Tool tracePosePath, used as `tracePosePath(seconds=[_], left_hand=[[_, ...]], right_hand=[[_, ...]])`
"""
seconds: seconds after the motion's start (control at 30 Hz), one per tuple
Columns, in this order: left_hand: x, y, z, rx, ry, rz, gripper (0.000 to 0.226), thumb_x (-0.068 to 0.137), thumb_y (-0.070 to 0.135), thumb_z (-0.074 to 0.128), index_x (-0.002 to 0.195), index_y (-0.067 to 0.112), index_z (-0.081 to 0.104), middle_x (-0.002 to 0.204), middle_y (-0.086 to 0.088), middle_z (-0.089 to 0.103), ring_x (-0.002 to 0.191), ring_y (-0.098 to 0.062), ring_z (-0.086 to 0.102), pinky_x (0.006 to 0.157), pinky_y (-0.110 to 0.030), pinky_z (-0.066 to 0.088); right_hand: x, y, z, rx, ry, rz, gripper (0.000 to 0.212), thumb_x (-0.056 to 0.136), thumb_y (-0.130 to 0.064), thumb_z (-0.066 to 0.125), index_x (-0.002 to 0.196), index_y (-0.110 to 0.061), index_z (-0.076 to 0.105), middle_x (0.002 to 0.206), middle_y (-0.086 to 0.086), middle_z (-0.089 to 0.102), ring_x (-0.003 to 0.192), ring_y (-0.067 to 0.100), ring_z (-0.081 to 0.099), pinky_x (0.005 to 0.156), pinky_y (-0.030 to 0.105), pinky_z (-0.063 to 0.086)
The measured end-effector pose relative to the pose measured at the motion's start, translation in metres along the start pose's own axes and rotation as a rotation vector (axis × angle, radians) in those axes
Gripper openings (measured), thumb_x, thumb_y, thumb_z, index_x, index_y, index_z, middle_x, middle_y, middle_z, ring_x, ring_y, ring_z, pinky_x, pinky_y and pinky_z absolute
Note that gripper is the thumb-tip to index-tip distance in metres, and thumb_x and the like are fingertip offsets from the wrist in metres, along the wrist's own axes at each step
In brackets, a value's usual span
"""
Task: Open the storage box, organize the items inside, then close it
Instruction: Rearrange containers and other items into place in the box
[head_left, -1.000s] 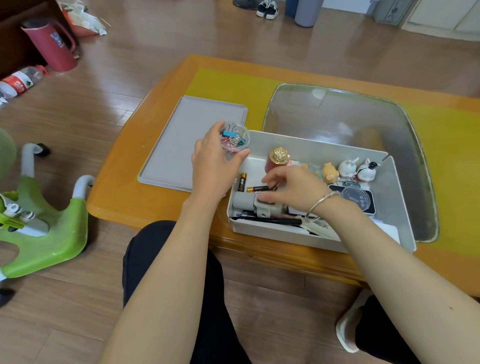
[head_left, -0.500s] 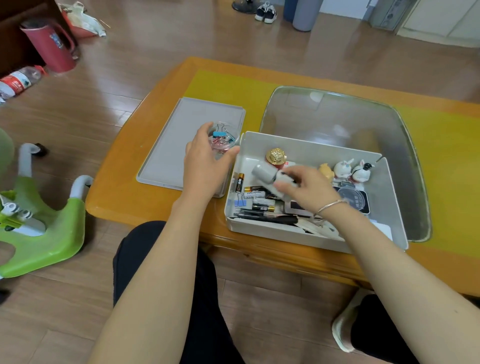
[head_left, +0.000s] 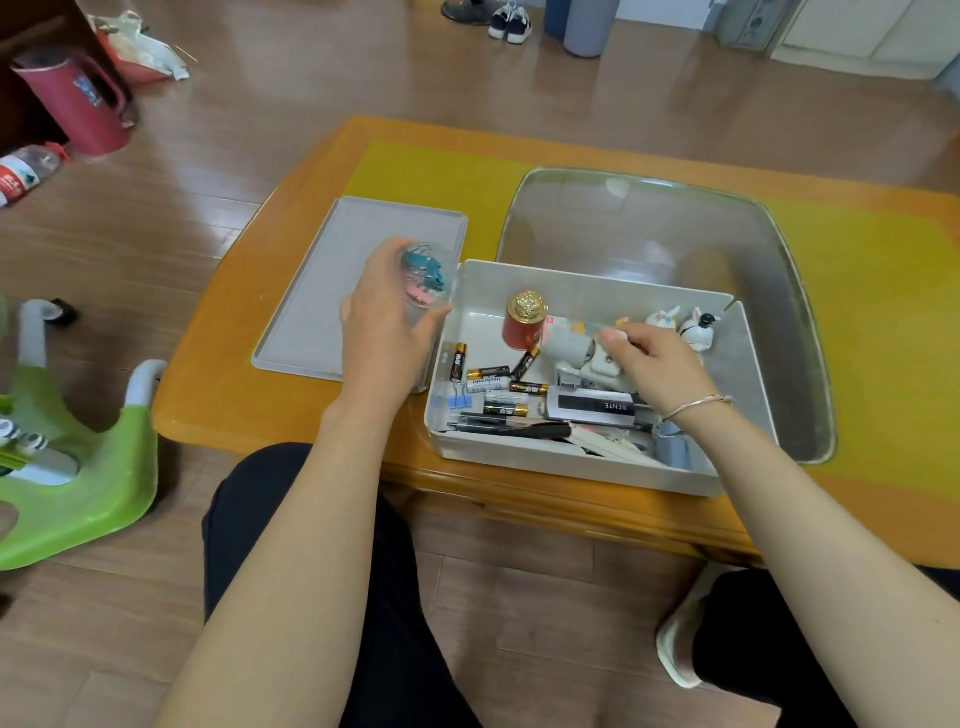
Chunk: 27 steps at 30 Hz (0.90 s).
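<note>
While the open grey plastic storage box (head_left: 592, 462) sits at table centre, the left hand (head_left: 387, 338) grips a clear clip-filled jar (head_left: 423, 275) at its 9 o'clock; the right hand (head_left: 654, 361) pinches a light, rigid grey cylinder (head_left: 569, 345). Grasp mid-body.

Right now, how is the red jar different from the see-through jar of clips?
The red jar stands inside the box untouched; the clip jar is outside, held in the left hand. The red jar is solid with a gold lid; the clip jar shows its clips. Both are small and round.
</note>
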<state>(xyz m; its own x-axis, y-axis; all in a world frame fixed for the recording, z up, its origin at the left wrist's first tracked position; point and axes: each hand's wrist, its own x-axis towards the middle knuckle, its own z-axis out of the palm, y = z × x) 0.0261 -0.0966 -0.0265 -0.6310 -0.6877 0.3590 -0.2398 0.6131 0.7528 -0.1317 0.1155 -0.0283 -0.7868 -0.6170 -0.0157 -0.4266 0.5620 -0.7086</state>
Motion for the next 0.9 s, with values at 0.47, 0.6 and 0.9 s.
tracePosePath(seconds=[0.47, 0.6, 0.9], left_hand=[[0.0, -0.024, -0.013, -0.17, -0.046, -0.181, 0.069, 0.083, 0.028, 0.073, 0.139, 0.015, 0.033, 0.131, 0.003, 0.049, 0.111, -0.007, 0.051, 0.076, 0.004, 0.037], [-0.001, -0.025, -0.014, -0.078, -0.099, -0.125, 0.068, 0.083, 0.022, 0.073, 0.138, 0.016, 0.033, 0.136, 0.0, 0.047, 0.115, -0.009, 0.05, 0.082, -0.004, 0.036], [-0.001, -0.024, -0.014, -0.101, -0.105, -0.13, 0.068, 0.084, 0.027, 0.072, 0.138, 0.02, 0.032, 0.137, 0.002, 0.048, 0.112, -0.004, 0.05, 0.076, 0.004, 0.037]], right_hand=[[0.013, -0.044, 0.065, -0.438, -0.005, -0.225, 0.014, 0.083, -0.018, 0.061, 0.086, -0.025, 0.073, 0.1, -0.004, 0.065, 0.098, 0.02, 0.053, 0.084, 0.033, 0.04], [0.015, -0.063, 0.08, -0.518, -0.081, -0.374, 0.02, 0.084, -0.022, 0.059, 0.097, -0.033, 0.069, 0.099, -0.006, 0.061, 0.104, 0.02, 0.049, 0.086, 0.036, 0.032], [0.027, -0.09, 0.107, -0.862, -0.253, -0.483, 0.014, 0.088, -0.026, 0.058, 0.096, -0.031, 0.069, 0.101, 0.0, 0.06, 0.101, 0.025, 0.052, 0.074, 0.033, 0.026]])
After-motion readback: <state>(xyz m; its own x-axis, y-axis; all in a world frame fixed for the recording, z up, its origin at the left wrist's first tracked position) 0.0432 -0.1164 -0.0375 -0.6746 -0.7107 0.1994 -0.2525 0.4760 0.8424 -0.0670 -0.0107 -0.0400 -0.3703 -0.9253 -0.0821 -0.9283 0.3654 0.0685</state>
